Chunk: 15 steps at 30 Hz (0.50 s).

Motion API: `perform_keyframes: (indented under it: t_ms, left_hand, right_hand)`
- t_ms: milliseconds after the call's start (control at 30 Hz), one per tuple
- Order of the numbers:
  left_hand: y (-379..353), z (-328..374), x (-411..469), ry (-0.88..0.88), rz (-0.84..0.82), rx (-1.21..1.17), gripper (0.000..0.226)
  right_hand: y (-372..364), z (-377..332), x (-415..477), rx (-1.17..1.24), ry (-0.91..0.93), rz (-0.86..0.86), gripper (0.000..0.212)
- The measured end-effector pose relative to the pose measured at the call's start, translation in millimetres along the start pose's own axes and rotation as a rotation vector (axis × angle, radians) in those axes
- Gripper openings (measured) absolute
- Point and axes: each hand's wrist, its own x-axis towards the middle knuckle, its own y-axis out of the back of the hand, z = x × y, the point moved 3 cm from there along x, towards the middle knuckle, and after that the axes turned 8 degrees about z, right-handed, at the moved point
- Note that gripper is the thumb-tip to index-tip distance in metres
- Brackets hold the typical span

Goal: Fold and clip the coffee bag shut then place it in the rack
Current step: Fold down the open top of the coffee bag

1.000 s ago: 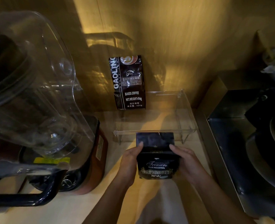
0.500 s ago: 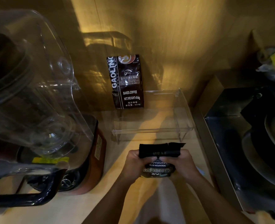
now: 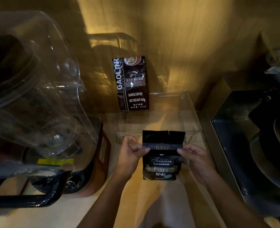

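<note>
black coffee bag (image 3: 162, 163) with pale lettering, clear rack (image 3: 187, 112), second black bag (image 3: 131, 84) with white print

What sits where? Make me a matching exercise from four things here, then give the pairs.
Things:
1. Blue Mountain coffee bag
2. Gaoling coffee bag
3. clear rack
4. blender

Places or states:
A. leaning upright against the back wall
B. at the far left
C. pinched by both hands
D. just beyond the held bag

Pairs: 1-C, 2-A, 3-D, 4-B

- Left hand (image 3: 129, 155) and right hand (image 3: 195, 159) pinch a black coffee bag (image 3: 162, 162) upright by its side edges.
- Clear rack (image 3: 187, 111) stands just behind; another bag (image 3: 131, 84) leans against the wall.
</note>
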Motion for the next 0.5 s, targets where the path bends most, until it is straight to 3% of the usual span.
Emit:
perform_keyframes:
  t_ms: [167, 367, 500]
  left_hand:
    - [-7.5, -0.2, -6.0, -0.096, -0.048, -0.009, 0.028]
    - [-14.3, -4.2, -6.7, -0.120, -0.121, 0.127, 0.039]
    - [-15.6, -7.2, -8.0, -0.138, -0.140, 0.170, 0.041]
  right_hand:
    - [3.5, -0.8, 0.5, -0.082, 0.122, 0.116, 0.030]
    - [0.3, -3.5, -3.8, -0.211, 0.199, 0.098, 0.018]
    - [2.8, -2.5, -7.7, -0.255, 0.160, 0.071, 0.035]
